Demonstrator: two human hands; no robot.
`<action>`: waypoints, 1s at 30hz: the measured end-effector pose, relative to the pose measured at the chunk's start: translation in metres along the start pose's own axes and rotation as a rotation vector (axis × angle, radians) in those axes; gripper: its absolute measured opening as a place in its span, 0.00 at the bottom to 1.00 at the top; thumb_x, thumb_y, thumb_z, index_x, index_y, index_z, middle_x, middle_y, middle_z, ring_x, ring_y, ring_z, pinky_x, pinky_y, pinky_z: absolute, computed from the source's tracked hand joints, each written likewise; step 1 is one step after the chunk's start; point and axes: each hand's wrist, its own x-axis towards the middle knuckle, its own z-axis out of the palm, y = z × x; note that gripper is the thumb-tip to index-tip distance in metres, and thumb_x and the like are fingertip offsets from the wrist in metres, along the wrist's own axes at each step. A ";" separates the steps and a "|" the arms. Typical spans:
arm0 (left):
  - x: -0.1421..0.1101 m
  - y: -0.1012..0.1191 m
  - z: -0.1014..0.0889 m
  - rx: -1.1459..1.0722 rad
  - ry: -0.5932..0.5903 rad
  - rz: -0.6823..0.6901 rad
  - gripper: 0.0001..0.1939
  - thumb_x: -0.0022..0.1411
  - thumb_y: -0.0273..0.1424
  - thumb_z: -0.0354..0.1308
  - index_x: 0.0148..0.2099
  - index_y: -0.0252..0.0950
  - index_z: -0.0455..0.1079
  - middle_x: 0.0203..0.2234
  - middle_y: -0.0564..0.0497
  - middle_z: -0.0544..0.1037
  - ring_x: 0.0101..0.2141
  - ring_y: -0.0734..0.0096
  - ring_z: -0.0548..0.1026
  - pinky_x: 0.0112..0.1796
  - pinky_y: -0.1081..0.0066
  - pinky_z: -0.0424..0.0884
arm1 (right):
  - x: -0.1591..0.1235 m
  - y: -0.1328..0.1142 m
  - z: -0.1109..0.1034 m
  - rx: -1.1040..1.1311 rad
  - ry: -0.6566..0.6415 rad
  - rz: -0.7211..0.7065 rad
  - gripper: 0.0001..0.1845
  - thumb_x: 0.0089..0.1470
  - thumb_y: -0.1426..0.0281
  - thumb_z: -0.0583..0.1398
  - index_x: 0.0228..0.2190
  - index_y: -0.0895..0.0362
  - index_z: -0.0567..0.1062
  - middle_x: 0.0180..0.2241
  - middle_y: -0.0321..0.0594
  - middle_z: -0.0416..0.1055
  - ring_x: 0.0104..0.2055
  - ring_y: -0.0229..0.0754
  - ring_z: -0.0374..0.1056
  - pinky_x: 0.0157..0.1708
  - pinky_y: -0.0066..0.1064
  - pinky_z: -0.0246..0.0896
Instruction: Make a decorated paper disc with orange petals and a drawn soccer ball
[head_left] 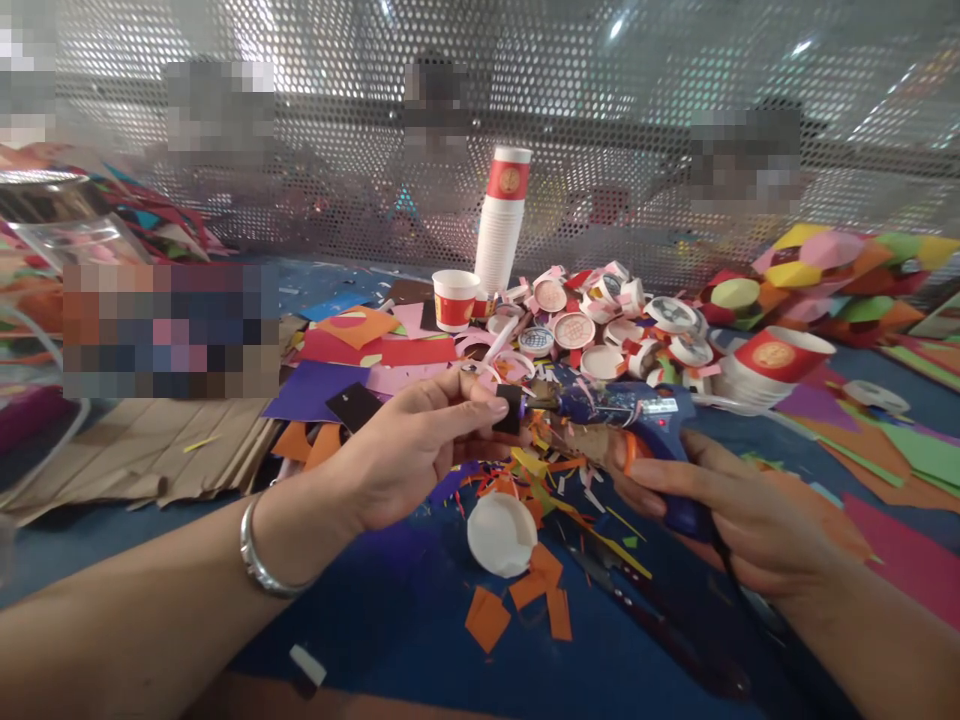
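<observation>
One black piece (508, 412) sits pinched in the left hand (420, 425), at the nozzle of one glue gun (667, 435) gripped in the right hand (724, 500); contact is unclear. Gluing seems under way, calling for a steady pinch and careful aim. Nearby: one white dish (501, 535), one separate cup (455, 300), two cup stacks (501, 225); the heaped discs (574, 330) overlap too much to count.

The jar (71, 220) is cropped at left and the glue gun's (671, 450) label (660, 406) is illegible.
</observation>
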 end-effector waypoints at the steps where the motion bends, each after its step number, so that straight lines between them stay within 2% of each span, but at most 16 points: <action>1: 0.000 0.000 0.001 -0.015 0.000 -0.009 0.13 0.57 0.29 0.73 0.33 0.35 0.70 0.32 0.50 0.83 0.35 0.70 0.83 0.37 0.72 0.76 | 0.000 0.000 0.000 0.002 0.004 0.005 0.26 0.40 0.52 0.75 0.17 0.56 0.70 0.19 0.34 0.63 0.20 0.34 0.55 0.21 0.28 0.52; 6: -0.002 -0.002 0.005 -0.063 0.034 -0.045 0.12 0.56 0.25 0.72 0.29 0.34 0.71 0.26 0.54 0.81 0.30 0.75 0.81 0.34 0.77 0.76 | 0.001 0.001 0.000 0.020 0.006 0.035 0.23 0.35 0.57 0.76 0.16 0.56 0.71 0.18 0.34 0.64 0.19 0.34 0.56 0.20 0.27 0.54; 9: -0.003 -0.001 0.007 -0.068 0.065 -0.083 0.11 0.57 0.23 0.70 0.29 0.34 0.70 0.25 0.55 0.79 0.27 0.78 0.80 0.31 0.79 0.75 | 0.001 0.001 0.000 0.018 0.015 0.034 0.23 0.36 0.58 0.76 0.16 0.56 0.71 0.18 0.34 0.64 0.19 0.34 0.56 0.19 0.27 0.54; 15: -0.003 0.000 0.005 0.051 0.180 -0.036 0.08 0.60 0.22 0.65 0.36 0.38 0.70 0.23 0.58 0.76 0.23 0.77 0.78 0.23 0.80 0.69 | -0.001 -0.001 0.002 0.006 0.036 0.025 0.28 0.37 0.51 0.76 0.16 0.56 0.70 0.18 0.33 0.62 0.18 0.34 0.56 0.18 0.27 0.54; 18: -0.003 -0.003 0.006 0.119 0.134 -0.048 0.03 0.60 0.23 0.63 0.34 0.35 0.74 0.24 0.56 0.75 0.22 0.78 0.76 0.23 0.79 0.68 | -0.001 -0.001 0.002 0.000 0.040 0.021 0.27 0.37 0.51 0.76 0.17 0.55 0.70 0.18 0.33 0.62 0.18 0.34 0.56 0.18 0.28 0.55; 21: -0.003 -0.004 0.009 0.094 0.114 -0.093 0.03 0.59 0.24 0.62 0.33 0.33 0.77 0.25 0.53 0.76 0.23 0.76 0.75 0.23 0.77 0.69 | -0.001 0.001 0.000 -0.020 0.033 0.001 0.27 0.38 0.51 0.76 0.17 0.55 0.70 0.18 0.33 0.63 0.20 0.35 0.57 0.20 0.28 0.57; 26: -0.005 0.001 0.013 0.006 0.110 -0.165 0.03 0.57 0.26 0.64 0.35 0.32 0.77 0.32 0.50 0.78 0.27 0.73 0.77 0.23 0.76 0.71 | 0.000 0.002 0.000 -0.031 0.033 -0.027 0.27 0.41 0.52 0.75 0.18 0.56 0.70 0.18 0.33 0.63 0.20 0.34 0.57 0.21 0.27 0.55; 30: -0.005 0.001 0.012 0.006 0.088 -0.190 0.05 0.57 0.28 0.68 0.35 0.32 0.77 0.31 0.50 0.78 0.27 0.73 0.77 0.23 0.77 0.70 | -0.001 0.000 0.000 -0.055 0.013 -0.043 0.28 0.41 0.51 0.75 0.16 0.56 0.69 0.19 0.34 0.63 0.21 0.34 0.57 0.22 0.27 0.55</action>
